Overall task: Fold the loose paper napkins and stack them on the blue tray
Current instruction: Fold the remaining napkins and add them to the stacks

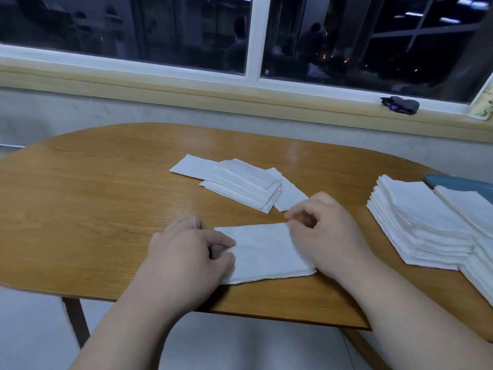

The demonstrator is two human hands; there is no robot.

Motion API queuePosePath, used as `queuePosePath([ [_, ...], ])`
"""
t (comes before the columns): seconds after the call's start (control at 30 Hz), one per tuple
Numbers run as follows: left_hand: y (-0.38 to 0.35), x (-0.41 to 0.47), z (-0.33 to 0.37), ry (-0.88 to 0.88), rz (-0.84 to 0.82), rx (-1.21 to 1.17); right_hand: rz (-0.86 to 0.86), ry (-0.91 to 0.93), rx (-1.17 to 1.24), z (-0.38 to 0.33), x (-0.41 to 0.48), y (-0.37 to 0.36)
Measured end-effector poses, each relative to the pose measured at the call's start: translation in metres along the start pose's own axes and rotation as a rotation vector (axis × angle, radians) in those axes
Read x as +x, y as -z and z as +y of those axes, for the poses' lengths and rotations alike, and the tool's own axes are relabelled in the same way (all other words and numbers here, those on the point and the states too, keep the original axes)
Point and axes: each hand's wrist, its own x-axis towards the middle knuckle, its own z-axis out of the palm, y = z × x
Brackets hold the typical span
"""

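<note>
Near the table (pixel 93 196) edge, left hand (pixel 186 252) and right hand (pixel 328 236) pinch napkin (pixel 266 252) ends.

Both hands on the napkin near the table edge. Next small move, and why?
Probably lift the left edge with the left hand and fold it over to the right edge, which the right hand holds. The napkin lies flat as a wide rectangle, while the stack by the blue tray looks squarer.

Dim indoor light; night-dark window (pixel 186 30); soft glare on table (pixel 294 149); edges bowed.
</note>
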Motion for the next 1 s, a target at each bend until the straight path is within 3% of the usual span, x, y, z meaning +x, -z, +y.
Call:
queuePosePath([
  [0.43,0.001,0.003,-0.008,-0.01,-0.032,-0.045,-0.226,-0.007,-0.428,-0.018,0.114,-0.035],
  [0.63,0.001,0.003,-0.011,-0.007,-0.031,-0.047,-0.176,0.105,-0.688,-0.015,0.118,-0.039],
  [0.8,-0.002,0.004,-0.011,-0.014,-0.013,-0.047,-0.027,0.175,-0.56,-0.017,0.114,-0.026],
  [1.0,0.0,0.006,-0.013,0.005,0.128,-0.184,0.128,0.158,-0.172,-0.043,0.082,0.011],
])
